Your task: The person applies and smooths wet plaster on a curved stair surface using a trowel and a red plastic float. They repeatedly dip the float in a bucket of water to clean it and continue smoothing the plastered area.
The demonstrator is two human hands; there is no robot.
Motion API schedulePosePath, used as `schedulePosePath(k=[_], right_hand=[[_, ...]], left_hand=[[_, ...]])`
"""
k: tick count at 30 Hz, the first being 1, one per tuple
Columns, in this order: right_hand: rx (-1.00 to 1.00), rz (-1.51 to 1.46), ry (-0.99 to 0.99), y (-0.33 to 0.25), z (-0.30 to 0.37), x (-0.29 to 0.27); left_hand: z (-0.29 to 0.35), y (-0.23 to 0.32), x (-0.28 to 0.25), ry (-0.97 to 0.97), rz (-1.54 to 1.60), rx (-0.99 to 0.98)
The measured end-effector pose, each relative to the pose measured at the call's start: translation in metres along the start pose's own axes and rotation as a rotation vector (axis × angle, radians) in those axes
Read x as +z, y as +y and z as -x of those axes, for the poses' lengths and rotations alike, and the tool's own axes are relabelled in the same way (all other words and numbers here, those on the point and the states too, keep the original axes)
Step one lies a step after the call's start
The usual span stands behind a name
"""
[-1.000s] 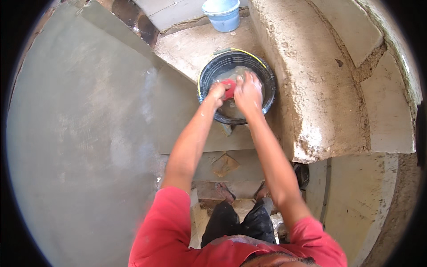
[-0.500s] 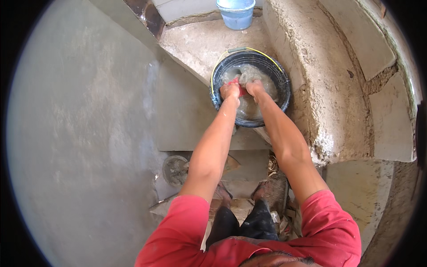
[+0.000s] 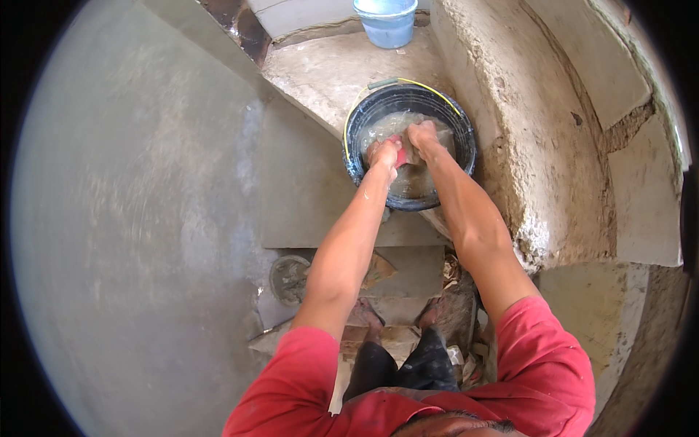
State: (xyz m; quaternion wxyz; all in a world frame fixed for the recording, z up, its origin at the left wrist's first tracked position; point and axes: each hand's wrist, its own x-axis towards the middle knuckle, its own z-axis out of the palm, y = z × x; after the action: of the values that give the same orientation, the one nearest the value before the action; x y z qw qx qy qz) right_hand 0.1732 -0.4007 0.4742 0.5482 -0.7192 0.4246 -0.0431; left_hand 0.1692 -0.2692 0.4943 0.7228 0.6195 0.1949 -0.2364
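Observation:
A black bucket (image 3: 462,164) with a yellow wire handle holds cloudy, greyish water (image 3: 415,182). Both my arms reach down into it. My left hand (image 3: 383,154) is closed on a small red object (image 3: 401,154), whose kind I cannot make out. Beside it, my right hand (image 3: 424,136) is closed at the water's surface. Its fingertips are hidden, and I cannot tell what they grip. The two hands are close together but visibly apart at the wrists.
A light blue bucket (image 3: 388,30) stands on the rough ledge beyond. Curved, rough masonry steps (image 3: 524,146) rise on the right. Smooth grey cement (image 3: 145,218) spreads on the left. A round container (image 3: 290,280) lies near my feet, with rubble (image 3: 473,360) beside them.
Both hands stay inside the black bucket. My right hand has shifted slightly up and right, and the red object shows lower, beside my left fingers. The splashing water looks calmer.

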Motion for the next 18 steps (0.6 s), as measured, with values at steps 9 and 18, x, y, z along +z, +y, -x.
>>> schedulePosePath(k=[9,18], right_hand=[[-0.025,0.039,0.0,-0.011,0.013,-0.006],[-0.036,0.285,0.064,-0.006,0.004,-0.011]], left_hand=[[-0.012,0.004,0.008,0.222,0.047,0.133],[-0.034,-0.012,0.005,0.222,0.267,0.082]])
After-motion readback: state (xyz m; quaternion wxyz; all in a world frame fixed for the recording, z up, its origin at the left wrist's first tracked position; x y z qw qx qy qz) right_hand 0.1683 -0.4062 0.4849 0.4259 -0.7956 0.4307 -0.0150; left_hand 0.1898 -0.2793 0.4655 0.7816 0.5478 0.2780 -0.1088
